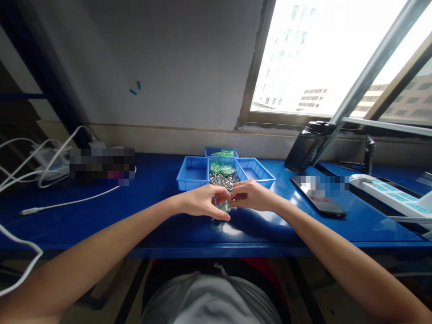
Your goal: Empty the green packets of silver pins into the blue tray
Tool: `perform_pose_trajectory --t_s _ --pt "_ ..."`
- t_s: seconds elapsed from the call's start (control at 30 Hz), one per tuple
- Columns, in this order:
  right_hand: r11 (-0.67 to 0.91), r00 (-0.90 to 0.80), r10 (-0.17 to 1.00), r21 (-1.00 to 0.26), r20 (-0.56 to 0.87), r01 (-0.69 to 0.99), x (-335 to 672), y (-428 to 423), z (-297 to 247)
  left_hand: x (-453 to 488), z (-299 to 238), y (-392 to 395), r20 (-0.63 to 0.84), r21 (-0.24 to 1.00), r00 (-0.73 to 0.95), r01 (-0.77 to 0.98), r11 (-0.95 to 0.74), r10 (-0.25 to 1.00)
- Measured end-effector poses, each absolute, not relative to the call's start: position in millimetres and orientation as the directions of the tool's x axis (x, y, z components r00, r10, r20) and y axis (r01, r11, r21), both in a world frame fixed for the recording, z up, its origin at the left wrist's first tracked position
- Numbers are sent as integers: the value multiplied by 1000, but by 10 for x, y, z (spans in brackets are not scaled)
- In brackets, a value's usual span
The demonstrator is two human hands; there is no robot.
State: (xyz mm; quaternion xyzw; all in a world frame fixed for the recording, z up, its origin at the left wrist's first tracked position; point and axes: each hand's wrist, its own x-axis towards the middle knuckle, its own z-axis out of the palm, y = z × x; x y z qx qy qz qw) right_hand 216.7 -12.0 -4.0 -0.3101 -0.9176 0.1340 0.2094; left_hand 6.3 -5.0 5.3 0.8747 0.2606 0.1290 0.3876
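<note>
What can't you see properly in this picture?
In the head view:
Most of the green plastic between the hands: the left hand and right hand cover it.
The metal pieces: too small to tell their exact shape.
The patch on the table's left: blurred into squares.
The lower white cable's ends: cut off by the left edge.

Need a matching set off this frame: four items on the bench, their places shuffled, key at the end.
Items
1. metal parts
2. phone
3. nearest green plastic
4. bottle

Places
A. between left hand and right hand
B. standing near the window
C. inside the middle tray
D. flat on the table, right of the trays

Pairs: 1-C, 2-D, 3-A, 4-B
</note>
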Motion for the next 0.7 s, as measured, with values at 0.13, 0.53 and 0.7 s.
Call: perform_pose_trajectory --t_s 0.13,0.53,0.7 --pt "779 -727 616 -374 305 503 2154 -126 -43 66 50 -52 22 747 841 346 -568 541" --pt "778 -728 620 -357 294 518 2182 -110 -45 59 51 -32 17 715 810 400 -573 586" --pt "775 -731 622 -355 280 524 2167 -144 -25 64 19 -42 38 703 833 370 -607 552"
